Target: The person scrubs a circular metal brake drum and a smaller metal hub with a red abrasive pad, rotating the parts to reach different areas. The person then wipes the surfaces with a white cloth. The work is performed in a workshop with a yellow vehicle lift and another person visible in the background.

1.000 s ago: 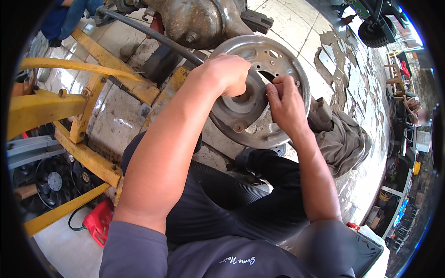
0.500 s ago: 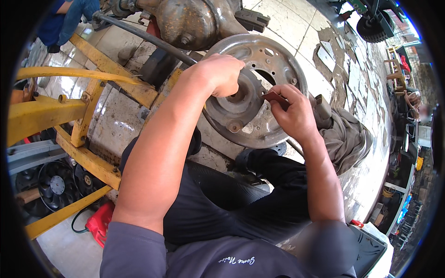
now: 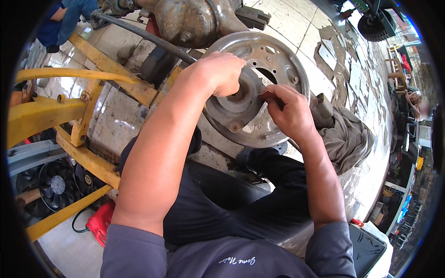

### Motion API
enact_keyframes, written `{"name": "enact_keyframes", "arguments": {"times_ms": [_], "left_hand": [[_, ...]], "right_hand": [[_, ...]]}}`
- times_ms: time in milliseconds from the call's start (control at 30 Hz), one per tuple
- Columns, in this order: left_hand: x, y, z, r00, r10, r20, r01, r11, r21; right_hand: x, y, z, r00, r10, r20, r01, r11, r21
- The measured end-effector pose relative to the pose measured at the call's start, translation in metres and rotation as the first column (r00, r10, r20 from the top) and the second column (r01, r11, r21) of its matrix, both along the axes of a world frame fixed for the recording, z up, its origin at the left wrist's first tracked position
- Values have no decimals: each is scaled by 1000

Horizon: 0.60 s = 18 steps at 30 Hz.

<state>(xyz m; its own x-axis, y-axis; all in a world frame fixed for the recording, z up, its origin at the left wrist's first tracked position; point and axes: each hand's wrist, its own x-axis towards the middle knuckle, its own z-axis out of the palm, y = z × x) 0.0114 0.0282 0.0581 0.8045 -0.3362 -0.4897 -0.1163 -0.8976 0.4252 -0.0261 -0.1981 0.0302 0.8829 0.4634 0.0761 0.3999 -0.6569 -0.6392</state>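
Note:
A round metal brake backing plate (image 3: 282,58), grey-brown and worn, stands in front of me with several holes. In its middle is a hub (image 3: 234,99) with a central bore, bordered by a dark grey curved part (image 3: 255,88). My left hand (image 3: 223,74) is closed over the upper edge of that curved part, its fingertips hidden. My right hand (image 3: 292,111) pinches a small folded reddish-brown sheet, like sandpaper (image 3: 266,95), against the part's right edge. Most of the sheet is covered by my fingers.
A rusty axle housing (image 3: 185,21) lies beyond the plate, and a long metal bar (image 3: 143,34) runs to its left. A yellow metal frame (image 3: 46,116) stands at left, near cooling fans (image 3: 56,184) and a red container (image 3: 99,222). A grey-brown cloth (image 3: 345,139) lies at right.
My right hand has shifted slightly up and left with the sandpaper, which now shows less. My left hand stays in place.

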Motion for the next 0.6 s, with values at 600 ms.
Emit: {"name": "enact_keyframes", "arguments": {"times_ms": [600], "left_hand": [[0,0,-1,1000,-4,8,4,1000,24]], "right_hand": [[-1,7,2,995,56,83,-53,998,-37]]}}
